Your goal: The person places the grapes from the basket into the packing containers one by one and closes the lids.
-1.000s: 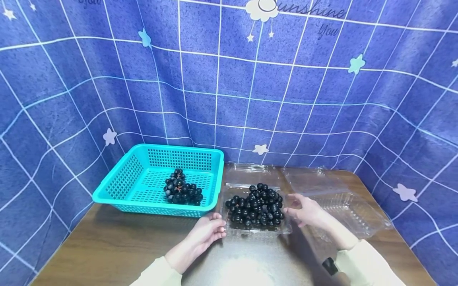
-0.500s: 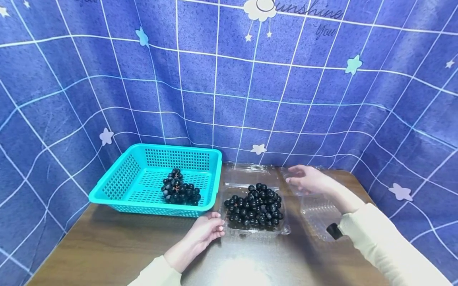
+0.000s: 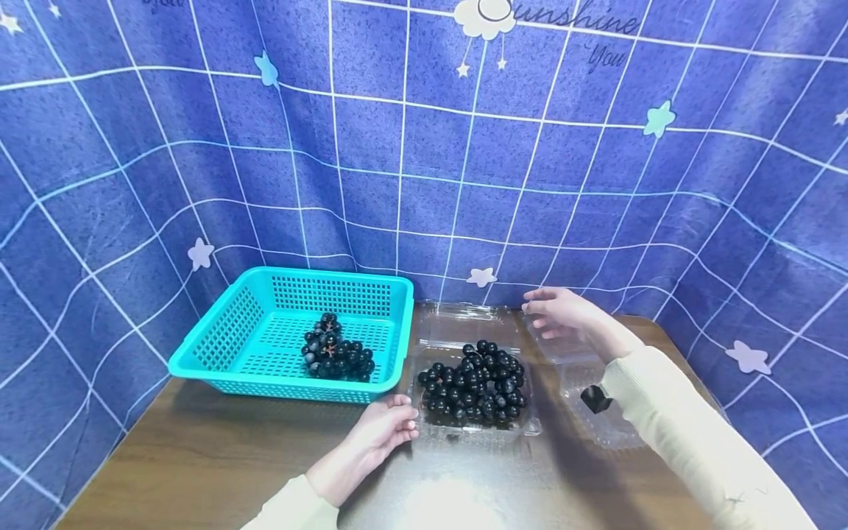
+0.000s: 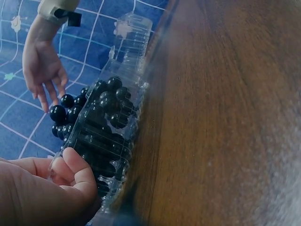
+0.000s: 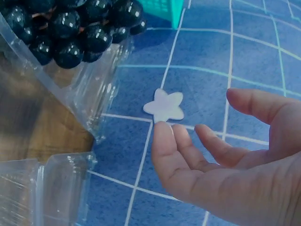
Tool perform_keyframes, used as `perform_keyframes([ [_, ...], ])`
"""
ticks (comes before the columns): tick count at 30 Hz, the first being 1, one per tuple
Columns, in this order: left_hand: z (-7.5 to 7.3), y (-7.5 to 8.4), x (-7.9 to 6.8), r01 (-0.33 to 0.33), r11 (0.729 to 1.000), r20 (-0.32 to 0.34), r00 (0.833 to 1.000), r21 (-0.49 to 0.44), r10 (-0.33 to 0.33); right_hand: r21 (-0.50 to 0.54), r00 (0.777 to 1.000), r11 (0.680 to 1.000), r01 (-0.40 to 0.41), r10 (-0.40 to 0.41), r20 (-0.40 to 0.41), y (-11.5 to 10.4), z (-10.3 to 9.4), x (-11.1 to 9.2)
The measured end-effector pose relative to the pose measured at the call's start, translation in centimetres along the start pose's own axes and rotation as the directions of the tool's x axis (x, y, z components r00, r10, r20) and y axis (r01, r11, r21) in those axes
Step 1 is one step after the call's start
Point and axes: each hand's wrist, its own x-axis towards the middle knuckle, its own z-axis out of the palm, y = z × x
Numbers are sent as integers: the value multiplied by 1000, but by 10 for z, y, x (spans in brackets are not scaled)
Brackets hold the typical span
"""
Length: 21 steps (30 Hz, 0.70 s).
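On the wooden counter (image 3: 199,456), black grapes (image 3: 473,386) were heaped in a clear container (image 3: 532,425), whose left edge was pinched by the left hand (image 3: 383,425). The right hand (image 3: 563,313), fingers parted and slightly bent, was held near the container's opened lid (image 3: 467,324) and a second clear container (image 3: 596,428). A smaller bunch (image 3: 338,358) was contained in the turquoise basket (image 3: 228,327).

Basket (image 3: 298,389), two clear containers (image 3: 467,331) on wooden table (image 3: 265,449)

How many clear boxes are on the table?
2: the middle box, holding dark grapes, right of the turquoise basket; and the far-right box, partly hidden by the right sleeve. More could be nested there unseen.
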Motion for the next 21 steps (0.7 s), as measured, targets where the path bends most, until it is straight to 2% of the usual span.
perform_keyframes([
  [12,-2,1,1,2,1000,10,1000,-2,-2,132,998,991,-29,36,-51,20,-7,31],
  [21,-2,0,1,11,1000,14,1000,-1,-11,193,998,980,-44,50,-28,37,-8,50],
])
